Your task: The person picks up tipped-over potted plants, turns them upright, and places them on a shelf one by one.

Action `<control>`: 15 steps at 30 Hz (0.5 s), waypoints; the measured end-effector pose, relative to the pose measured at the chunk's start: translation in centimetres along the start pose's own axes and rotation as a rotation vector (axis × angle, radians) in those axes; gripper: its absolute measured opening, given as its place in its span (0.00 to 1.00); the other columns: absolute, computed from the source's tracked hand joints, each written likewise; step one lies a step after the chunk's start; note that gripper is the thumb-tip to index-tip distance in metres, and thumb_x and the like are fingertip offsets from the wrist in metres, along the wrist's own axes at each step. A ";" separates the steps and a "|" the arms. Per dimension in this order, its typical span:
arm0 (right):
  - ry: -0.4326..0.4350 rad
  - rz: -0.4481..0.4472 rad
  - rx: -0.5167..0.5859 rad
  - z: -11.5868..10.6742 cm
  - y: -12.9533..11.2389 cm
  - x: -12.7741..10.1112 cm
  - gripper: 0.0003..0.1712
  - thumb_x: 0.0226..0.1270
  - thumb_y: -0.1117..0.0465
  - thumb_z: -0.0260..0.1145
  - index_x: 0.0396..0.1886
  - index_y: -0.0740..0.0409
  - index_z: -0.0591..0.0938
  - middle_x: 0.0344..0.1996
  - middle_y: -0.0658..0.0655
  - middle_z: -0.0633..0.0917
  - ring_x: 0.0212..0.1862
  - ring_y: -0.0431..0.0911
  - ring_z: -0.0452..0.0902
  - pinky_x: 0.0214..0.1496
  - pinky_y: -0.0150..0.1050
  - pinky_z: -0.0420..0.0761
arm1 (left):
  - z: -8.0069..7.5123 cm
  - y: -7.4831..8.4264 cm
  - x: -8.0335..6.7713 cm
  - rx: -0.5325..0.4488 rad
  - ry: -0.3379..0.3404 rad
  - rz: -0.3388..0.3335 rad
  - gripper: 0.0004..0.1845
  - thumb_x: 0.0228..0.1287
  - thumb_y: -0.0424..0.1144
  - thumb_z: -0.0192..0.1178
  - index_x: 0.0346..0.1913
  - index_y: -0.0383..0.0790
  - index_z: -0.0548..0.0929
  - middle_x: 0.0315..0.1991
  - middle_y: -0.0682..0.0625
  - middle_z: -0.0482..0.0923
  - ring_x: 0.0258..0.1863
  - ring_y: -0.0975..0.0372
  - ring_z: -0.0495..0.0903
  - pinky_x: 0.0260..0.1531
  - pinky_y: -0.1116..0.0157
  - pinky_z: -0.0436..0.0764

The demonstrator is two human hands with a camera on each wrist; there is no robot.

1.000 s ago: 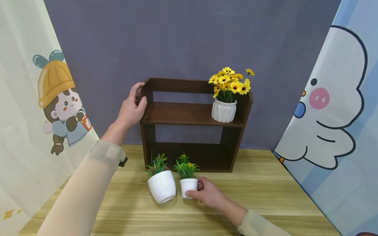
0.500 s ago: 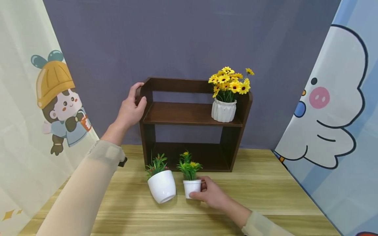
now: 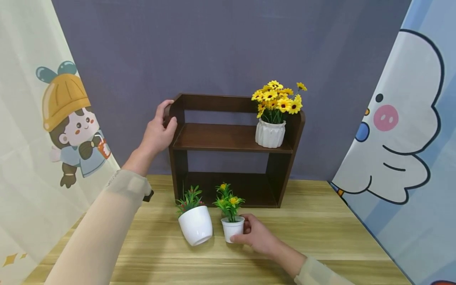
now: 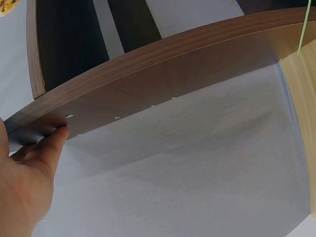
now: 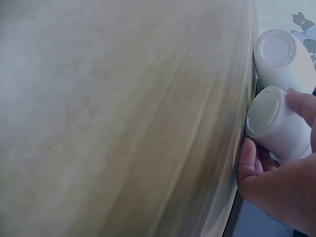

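My left hand (image 3: pixel 159 130) grips the upper left side of a dark brown two-tier wooden shelf (image 3: pixel 213 136); the left wrist view shows its fingers (image 4: pixel 55 143) against the outer face of the side panel (image 4: pixel 163 74). My right hand (image 3: pixel 259 235) holds a small white pot (image 3: pixel 232 230), thumb in front and fingers behind its right side. Green leaves with yellow flowers (image 3: pixel 229 202) rise from it. Just left, a larger white pot (image 3: pixel 196 225) with a red-flecked green plant (image 3: pixel 190 200) leans to the left. In the right wrist view the small pot's base (image 5: pixel 264 112) faces the camera.
A ribbed white pot (image 3: pixel 270 134) of yellow daisies (image 3: pixel 276 101) stands at the right end of the upper tier. The shelf rests at the back of a light wood table (image 3: pixel 320 229), before a grey-blue curtain (image 3: pixel 221 47). Printed cloths hang on both sides.
My right hand has shifted the small pot slightly right, away from the larger one, and turned it so that more of its rim opening shows. The left hand stays put.
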State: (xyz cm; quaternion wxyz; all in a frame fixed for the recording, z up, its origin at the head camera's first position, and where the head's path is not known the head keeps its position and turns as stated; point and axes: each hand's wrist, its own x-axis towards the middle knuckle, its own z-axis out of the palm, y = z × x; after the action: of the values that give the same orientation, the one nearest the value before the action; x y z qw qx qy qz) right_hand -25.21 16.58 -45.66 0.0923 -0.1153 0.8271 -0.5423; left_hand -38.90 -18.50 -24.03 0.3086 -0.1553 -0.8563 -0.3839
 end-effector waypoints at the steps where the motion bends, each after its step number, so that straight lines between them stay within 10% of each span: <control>1: 0.001 -0.003 0.008 0.0 0.0 0.0 0.46 0.63 0.63 0.84 0.74 0.74 0.70 0.52 0.63 0.85 0.51 0.50 0.81 0.50 0.42 0.84 | 0.0 0.0 0.0 0.001 -0.001 0.000 0.31 0.86 0.51 0.47 0.85 0.66 0.58 0.50 0.36 0.82 0.32 0.48 0.78 0.33 0.55 0.75; 15: 0.002 -0.016 0.022 -0.6 0.5 -0.1 0.43 0.61 0.66 0.82 0.73 0.71 0.72 0.53 0.62 0.85 0.52 0.50 0.81 0.51 0.41 0.82 | -0.2 0.1 -0.1 0.000 -0.008 0.016 0.31 0.86 0.52 0.47 0.86 0.67 0.57 0.40 0.40 0.78 0.26 0.54 0.74 0.30 0.55 0.74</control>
State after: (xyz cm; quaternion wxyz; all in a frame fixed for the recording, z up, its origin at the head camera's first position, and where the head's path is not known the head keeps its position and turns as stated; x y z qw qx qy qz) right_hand -25.36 17.35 -45.88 0.0883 -0.1202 0.8201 -0.5524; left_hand -38.71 -18.57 -23.96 0.3081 -0.1637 -0.8563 -0.3809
